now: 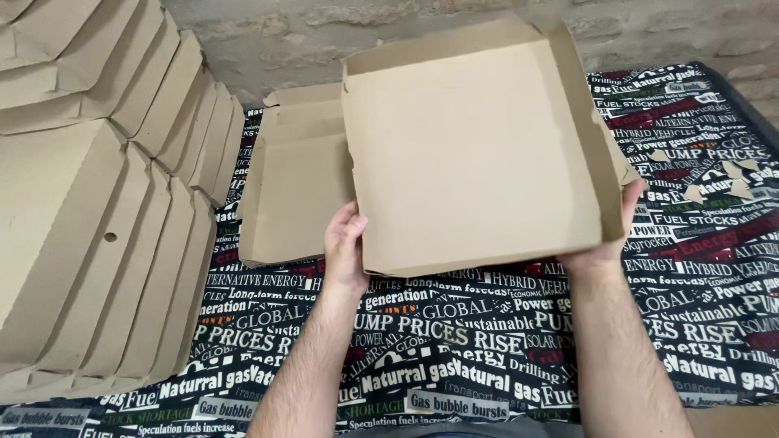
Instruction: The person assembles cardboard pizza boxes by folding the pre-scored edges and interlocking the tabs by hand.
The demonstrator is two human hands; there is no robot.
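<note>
Outdoors against a rough wall (pixel 268 32), a person held a half-folded cardboard box (pixel 471 154) above a printed cloth (pixel 487 349), both hands clamped on its lower corners. Left hand (pixel 345 251) gripped the box's lower-left corner, thumb on the inner face and fingers behind; right hand (pixel 608 235) clasped the lower-right corner, fingers curled around the raised side wall, most of the hand hidden behind the card. Hands stood well apart, with the box between them and tilted toward the camera, its side flaps turned up along the top and right edges. Just behind the box, to its left, a flat box blank (pixel 296 178) lay on the cloth, partly covered by the held box. Farther left of the box, stacks of folded boxes (pixel 89 211) leaned in overlapping rows. Right of the box, small cardboard scraps (pixel 714 174) lay scattered on the cloth, near its far edge.
</note>
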